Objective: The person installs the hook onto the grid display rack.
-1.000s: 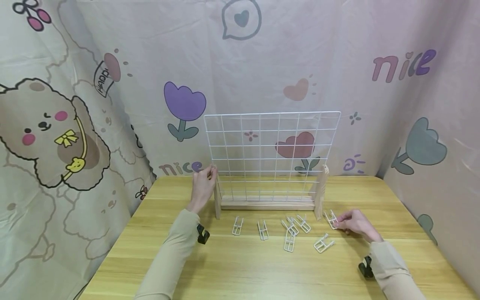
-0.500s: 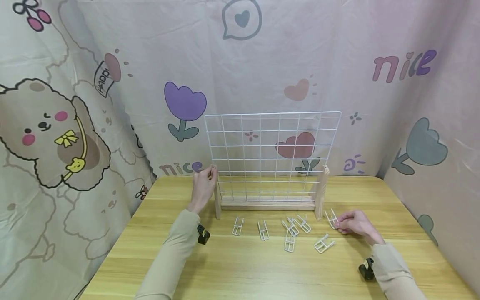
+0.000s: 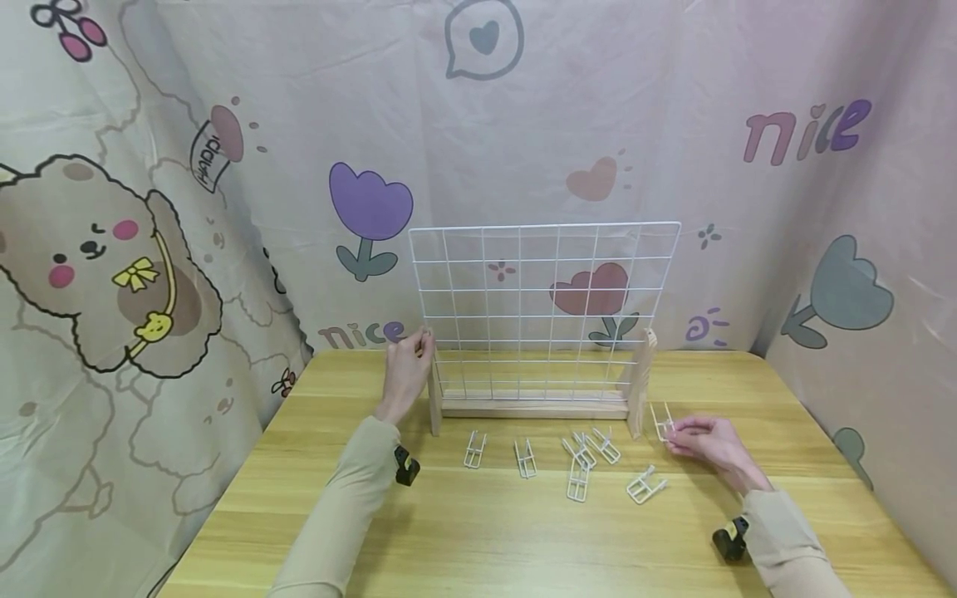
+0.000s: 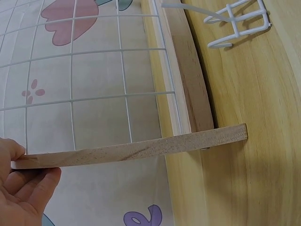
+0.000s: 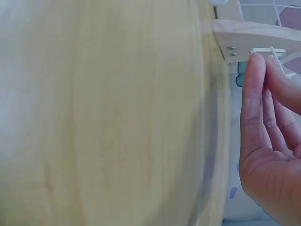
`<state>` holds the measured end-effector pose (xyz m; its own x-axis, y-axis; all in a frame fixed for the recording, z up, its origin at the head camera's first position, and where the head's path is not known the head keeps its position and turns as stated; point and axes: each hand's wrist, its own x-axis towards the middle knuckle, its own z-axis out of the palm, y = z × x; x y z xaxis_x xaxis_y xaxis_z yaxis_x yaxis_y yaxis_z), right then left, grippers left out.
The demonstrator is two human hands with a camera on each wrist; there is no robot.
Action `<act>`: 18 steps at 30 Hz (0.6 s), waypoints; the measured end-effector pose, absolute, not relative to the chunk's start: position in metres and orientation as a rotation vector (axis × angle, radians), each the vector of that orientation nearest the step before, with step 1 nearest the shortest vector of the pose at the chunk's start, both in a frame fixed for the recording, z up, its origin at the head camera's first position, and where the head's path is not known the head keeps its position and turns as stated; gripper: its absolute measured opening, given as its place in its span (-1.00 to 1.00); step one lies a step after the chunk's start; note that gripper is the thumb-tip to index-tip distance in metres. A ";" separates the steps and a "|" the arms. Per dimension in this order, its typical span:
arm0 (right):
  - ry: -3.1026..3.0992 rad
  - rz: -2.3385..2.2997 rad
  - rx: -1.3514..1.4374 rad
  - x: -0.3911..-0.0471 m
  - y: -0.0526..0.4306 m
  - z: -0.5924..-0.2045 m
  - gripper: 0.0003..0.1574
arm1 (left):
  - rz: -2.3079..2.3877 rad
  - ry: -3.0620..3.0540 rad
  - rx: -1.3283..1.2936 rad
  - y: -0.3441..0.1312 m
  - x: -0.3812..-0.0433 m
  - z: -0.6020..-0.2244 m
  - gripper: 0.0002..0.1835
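Presumably to steady the rack (image 3: 552, 316), the left hand (image 3: 406, 365) pinches its post (image 4: 127, 151); the right hand (image 3: 709, 444) pinches a hook (image 3: 662, 424), prongs (image 3: 654, 413) free beyond the grip

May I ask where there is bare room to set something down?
The table is bare between the left sleeve and right sleeve, nearer than the loose hooks, and beyond the right hand, beside the rack. Hooks cluster before the rack's right half.
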<state>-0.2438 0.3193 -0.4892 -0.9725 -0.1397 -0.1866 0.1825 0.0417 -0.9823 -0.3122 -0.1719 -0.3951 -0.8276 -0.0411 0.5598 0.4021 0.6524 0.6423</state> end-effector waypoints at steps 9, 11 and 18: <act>2.066 -2.118 0.110 -0.244 0.312 -0.482 -0.82 | -1.120 -2.352 -0.248 -0.173 -0.311 -0.395 -0.71; 2.048 -2.160 0.117 -0.243 0.309 -0.480 -0.81 | -1.121 -2.354 -0.243 -0.173 -0.311 -0.395 -0.72; 2.027 -2.306 0.065 -0.240 0.300 -0.470 -0.77 | -1.101 -2.356 -0.244 -0.172 -0.311 -0.395 -0.72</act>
<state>-0.2396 0.3002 -0.4702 -0.9966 -0.0247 -0.0781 0.0806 -0.1273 -0.9886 -0.3111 -0.1722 -0.3947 -0.8466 -0.0557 0.5293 0.3702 0.6528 0.6609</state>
